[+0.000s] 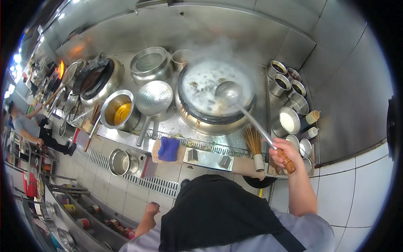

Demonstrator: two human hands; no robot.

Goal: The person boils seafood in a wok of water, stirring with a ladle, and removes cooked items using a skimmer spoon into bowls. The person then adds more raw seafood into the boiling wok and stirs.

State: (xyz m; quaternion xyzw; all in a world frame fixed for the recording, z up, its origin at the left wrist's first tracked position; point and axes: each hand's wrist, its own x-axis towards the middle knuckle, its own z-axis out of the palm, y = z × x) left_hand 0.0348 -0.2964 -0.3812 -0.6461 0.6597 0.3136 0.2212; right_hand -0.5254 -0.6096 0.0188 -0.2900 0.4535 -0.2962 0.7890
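My right hand [286,154] is wrapped round the wooden handle of a long metal ladle [258,124]. The ladle's bowl is over the right part of a large wok [181,90], at the surface of its cloudy, foaming liquid. Dark pieces show through the foam, and steam rises from it. My left hand [153,208] hangs low beside my black apron, fingers curled in, with nothing visible in it. Closest to my right hand stands a bamboo wok brush [253,143], bristles up, at the counter's front edge.
Left of the wok lie a perforated skimmer [154,98], a pot of yellow oil [121,112] and a lidded pot [150,63]. Seasoning containers [289,119] line the right side. A blue cloth [168,149] lies at the front edge. Another person [29,128] stands far left.
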